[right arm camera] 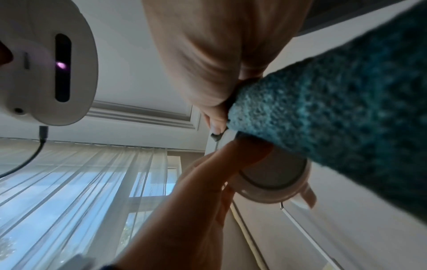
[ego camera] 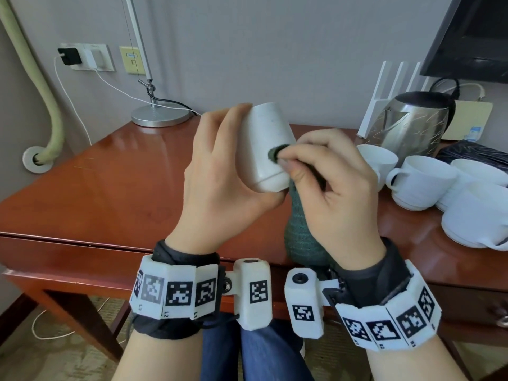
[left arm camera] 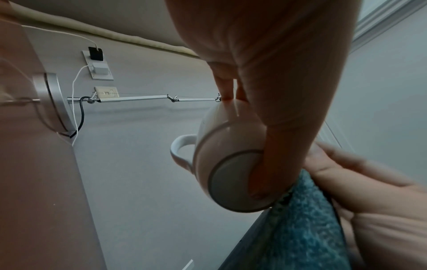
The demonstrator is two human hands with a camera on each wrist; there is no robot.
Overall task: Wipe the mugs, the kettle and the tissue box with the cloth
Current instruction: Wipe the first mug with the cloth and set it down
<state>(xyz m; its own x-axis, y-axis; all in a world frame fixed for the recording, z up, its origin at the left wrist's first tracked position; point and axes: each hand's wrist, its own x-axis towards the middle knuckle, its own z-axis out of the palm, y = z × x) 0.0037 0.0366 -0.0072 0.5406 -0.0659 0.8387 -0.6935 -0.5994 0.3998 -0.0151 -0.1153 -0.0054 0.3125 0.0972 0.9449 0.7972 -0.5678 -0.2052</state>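
Note:
My left hand (ego camera: 220,166) holds a white mug (ego camera: 265,144) up above the table, fingers over its rim end and thumb on its base. In the left wrist view the mug (left arm camera: 217,146) shows its base and handle. My right hand (ego camera: 330,177) pinches a green cloth (ego camera: 299,229) and presses a fold of it against the mug's side; the rest hangs down. The cloth (right arm camera: 335,113) fills the right of the right wrist view. A steel kettle (ego camera: 409,125) stands at the back right. No tissue box shows in any view.
Several white cups (ego camera: 420,180) and saucers sit on the wooden table (ego camera: 110,188) at the right. A lamp base (ego camera: 160,116) stands at the back left. A white router (ego camera: 384,89) and a dark screen (ego camera: 472,37) are behind the kettle.

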